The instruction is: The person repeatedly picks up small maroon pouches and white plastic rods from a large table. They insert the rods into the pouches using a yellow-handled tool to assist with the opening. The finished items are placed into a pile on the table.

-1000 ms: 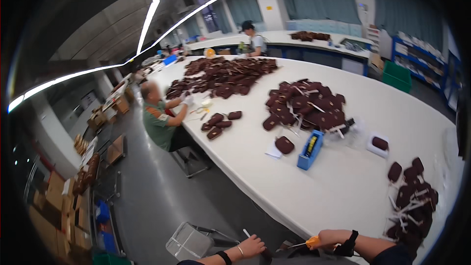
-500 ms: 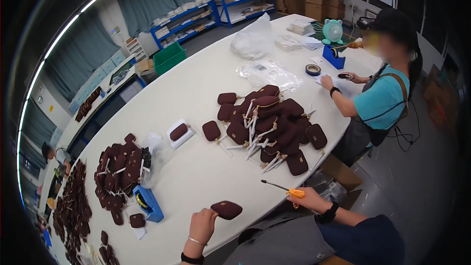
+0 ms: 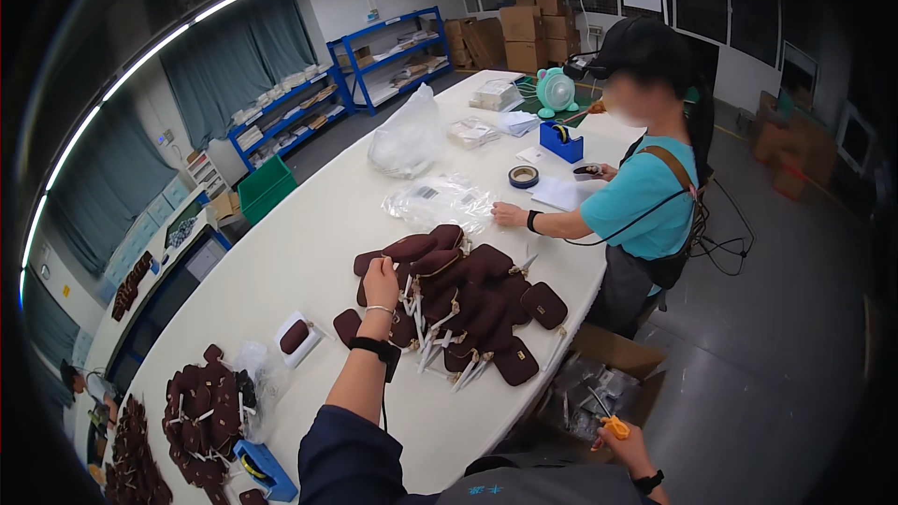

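A small dark maroon zip pouch [image 3: 409, 247] is pinched in my left hand [image 3: 381, 282]. The hand is over the far left part of a heap of similar pouches [image 3: 486, 290] with gold zips and white wrapped straps. Down at the right, beyond the table edge, my right hand [image 3: 629, 449] is closed round the orange handle of a screwdriver [image 3: 615, 426]. Its thin shaft points up and left, in front of an open cardboard box [image 3: 645, 367]. My left fingertips are partly hidden by the hand itself.
A person in a turquoise shirt [image 3: 636, 187] works across the table corner, one hand near clear plastic bags [image 3: 435, 201]. More pouches [image 3: 201, 411] lie at left beside a blue tape dispenser [image 3: 267, 472]. One pouch rests on a white tray [image 3: 304, 348].
My left hand has carried the pouch from the near table edge forward to the heap. The right hand with the screwdriver has dropped lower, off the table. The view has turned right.
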`<state>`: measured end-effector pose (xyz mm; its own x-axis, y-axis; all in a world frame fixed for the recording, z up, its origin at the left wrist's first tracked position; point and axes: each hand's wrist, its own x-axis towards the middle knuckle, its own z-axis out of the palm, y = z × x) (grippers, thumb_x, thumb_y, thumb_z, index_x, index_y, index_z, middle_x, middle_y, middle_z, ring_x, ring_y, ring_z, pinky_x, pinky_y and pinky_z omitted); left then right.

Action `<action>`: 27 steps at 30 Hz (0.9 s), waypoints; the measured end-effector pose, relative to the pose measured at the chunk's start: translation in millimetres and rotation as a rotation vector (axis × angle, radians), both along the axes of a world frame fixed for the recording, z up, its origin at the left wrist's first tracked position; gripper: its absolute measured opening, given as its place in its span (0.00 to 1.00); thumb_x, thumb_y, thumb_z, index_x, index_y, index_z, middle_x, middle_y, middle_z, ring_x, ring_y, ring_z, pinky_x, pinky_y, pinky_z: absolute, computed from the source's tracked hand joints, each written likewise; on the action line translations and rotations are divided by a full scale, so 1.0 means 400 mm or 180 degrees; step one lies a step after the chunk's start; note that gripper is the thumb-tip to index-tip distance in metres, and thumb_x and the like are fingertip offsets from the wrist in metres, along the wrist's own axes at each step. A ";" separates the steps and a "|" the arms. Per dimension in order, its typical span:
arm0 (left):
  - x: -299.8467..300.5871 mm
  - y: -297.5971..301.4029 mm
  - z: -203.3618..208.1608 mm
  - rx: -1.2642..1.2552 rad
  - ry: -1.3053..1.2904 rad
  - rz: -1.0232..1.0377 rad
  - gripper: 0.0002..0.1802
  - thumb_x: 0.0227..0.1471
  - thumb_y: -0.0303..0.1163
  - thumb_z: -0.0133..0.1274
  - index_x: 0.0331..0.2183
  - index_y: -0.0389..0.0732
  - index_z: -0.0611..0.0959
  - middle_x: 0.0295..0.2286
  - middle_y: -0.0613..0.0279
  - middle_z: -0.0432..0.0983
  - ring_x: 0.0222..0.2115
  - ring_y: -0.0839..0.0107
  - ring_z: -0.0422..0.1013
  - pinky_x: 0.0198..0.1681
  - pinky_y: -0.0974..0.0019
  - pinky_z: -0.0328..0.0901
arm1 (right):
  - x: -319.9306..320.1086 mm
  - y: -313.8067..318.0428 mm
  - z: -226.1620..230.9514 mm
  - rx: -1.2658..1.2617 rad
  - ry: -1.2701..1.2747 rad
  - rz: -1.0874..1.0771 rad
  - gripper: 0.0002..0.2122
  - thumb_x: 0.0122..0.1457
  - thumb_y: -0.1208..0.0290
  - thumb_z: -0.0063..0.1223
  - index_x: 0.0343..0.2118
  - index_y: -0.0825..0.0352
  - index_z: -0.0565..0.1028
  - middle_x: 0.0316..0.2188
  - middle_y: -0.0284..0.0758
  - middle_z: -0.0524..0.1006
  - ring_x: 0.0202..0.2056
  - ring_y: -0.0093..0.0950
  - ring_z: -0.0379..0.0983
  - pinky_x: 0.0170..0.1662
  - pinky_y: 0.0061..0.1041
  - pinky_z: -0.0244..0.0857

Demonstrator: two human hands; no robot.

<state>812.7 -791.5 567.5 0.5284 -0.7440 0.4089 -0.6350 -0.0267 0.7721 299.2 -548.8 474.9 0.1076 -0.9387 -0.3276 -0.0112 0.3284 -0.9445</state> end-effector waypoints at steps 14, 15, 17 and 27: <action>0.115 0.071 -0.201 0.1711 -0.1003 -0.0300 0.18 0.50 0.36 0.51 0.44 0.41 0.77 0.42 0.47 0.72 0.44 0.49 0.68 0.48 0.55 0.64 | -0.010 0.016 -0.045 -0.0047 0.0523 0.0231 0.10 0.56 0.67 0.55 0.31 0.71 0.74 0.21 0.33 0.78 0.23 0.20 0.75 0.29 0.20 0.68; 0.111 0.130 -0.197 0.1564 -0.0982 -0.0294 0.17 0.50 0.37 0.51 0.43 0.43 0.78 0.43 0.49 0.71 0.44 0.51 0.68 0.48 0.54 0.64 | 0.020 0.004 -0.024 -0.0081 0.0557 0.0394 0.10 0.56 0.68 0.55 0.30 0.71 0.74 0.21 0.33 0.78 0.23 0.20 0.75 0.29 0.19 0.68; 0.096 0.244 -0.177 0.1718 -0.0924 -0.0173 0.14 0.49 0.37 0.52 0.40 0.47 0.79 0.41 0.52 0.72 0.43 0.52 0.69 0.46 0.51 0.65 | 0.060 -0.017 -0.024 -0.0202 0.0668 0.0753 0.09 0.56 0.69 0.55 0.30 0.72 0.74 0.21 0.33 0.78 0.24 0.19 0.74 0.30 0.19 0.68; 0.441 0.936 -0.166 0.0442 -0.0435 0.1457 0.11 0.52 0.32 0.50 0.27 0.35 0.81 0.29 0.48 0.75 0.35 0.51 0.71 0.41 0.58 0.65 | 0.368 -0.043 -0.088 -0.0477 0.0902 0.2534 0.09 0.57 0.67 0.54 0.34 0.68 0.76 0.20 0.29 0.75 0.21 0.17 0.68 0.23 0.18 0.60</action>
